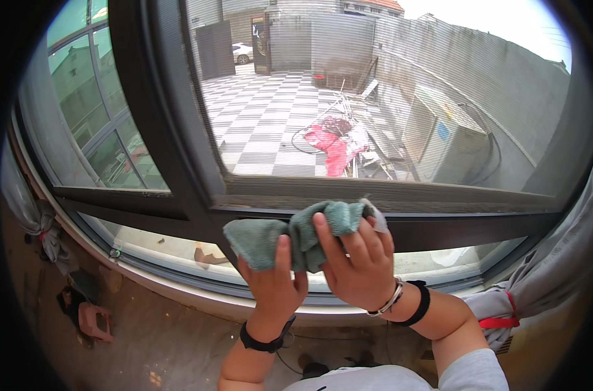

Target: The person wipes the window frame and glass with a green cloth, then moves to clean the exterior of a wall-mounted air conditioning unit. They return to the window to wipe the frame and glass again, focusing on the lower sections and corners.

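Observation:
Both of my hands hold a green microfibre cloth in front of the dark horizontal frame bar of a large window. My left hand grips the lower left part of the cloth, one finger pointing up over it. The bunched right part is in my right hand, its fingers spread over the folds. A whitish piece of material shows at the cloth's right end, beyond my fingertips. Above the bar is an insect screen, with a paved yard visible through it.
A grey curtain tied with a red band hangs at the right, another curtain at the left. A pink plastic stool stands on the floor at the lower left. The window sill curves below my hands. Cables lie on the floor near my feet.

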A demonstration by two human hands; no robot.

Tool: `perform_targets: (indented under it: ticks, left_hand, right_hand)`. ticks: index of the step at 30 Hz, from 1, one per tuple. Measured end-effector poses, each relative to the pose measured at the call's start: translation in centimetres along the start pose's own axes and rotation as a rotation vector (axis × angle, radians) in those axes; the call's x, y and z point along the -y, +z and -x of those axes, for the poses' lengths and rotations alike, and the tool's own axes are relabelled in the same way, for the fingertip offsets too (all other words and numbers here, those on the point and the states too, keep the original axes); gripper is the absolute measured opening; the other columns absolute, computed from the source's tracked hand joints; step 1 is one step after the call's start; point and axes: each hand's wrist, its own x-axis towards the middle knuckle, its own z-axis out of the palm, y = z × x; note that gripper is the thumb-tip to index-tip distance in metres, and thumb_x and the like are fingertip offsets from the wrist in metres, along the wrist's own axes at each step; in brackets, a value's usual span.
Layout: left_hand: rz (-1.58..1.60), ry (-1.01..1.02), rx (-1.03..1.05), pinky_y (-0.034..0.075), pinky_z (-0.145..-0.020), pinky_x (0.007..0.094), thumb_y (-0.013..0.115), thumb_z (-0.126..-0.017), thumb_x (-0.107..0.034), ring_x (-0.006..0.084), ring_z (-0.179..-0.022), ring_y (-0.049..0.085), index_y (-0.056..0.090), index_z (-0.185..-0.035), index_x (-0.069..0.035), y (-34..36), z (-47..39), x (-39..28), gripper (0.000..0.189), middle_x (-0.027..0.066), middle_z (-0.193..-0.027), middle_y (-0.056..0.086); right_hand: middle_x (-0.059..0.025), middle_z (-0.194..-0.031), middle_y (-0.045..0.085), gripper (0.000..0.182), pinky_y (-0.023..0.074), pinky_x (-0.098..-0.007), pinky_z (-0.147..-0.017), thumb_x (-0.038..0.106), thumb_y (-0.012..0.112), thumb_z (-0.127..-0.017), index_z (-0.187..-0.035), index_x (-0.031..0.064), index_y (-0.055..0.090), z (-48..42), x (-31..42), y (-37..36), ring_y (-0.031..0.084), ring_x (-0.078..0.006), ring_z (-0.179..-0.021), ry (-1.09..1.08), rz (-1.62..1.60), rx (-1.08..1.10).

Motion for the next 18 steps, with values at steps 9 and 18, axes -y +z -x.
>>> perform_targets:
  ticks: [9,18]
  left_hand:
    - [-0.010,-0.262,-0.010,0.035,-0.094,0.0485,0.060,-0.082,-0.011,0.0463,-0.110,0.047,0.028,-0.137,0.007,-1.7,3.5,5.9,0.066,0.0296,-0.124,0.046]
    - [0.049,-0.230,-0.002,0.034,-0.097,0.0452,0.061,-0.082,-0.005,0.0431,-0.116,0.044,0.026,-0.138,0.007,-1.8,3.2,6.7,0.068,0.0286,-0.127,0.043]
  right_hand:
    - [-0.0086,-0.119,0.052,0.053,0.0417,-0.0357,-0.092,0.016,0.053,-0.080,-0.132,0.0064,0.050,-4.7,7.4,6.0,0.051,-0.0206,-0.108,-0.061,-0.153,-0.028]
    - [-0.0099,-0.127,0.049,0.054,0.0379,-0.0354,-0.099,0.013,0.051,-0.080,-0.134,0.0072,0.048,-4.2,6.4,6.1,0.048,-0.0214,-0.115,-0.067,-0.137,0.008]
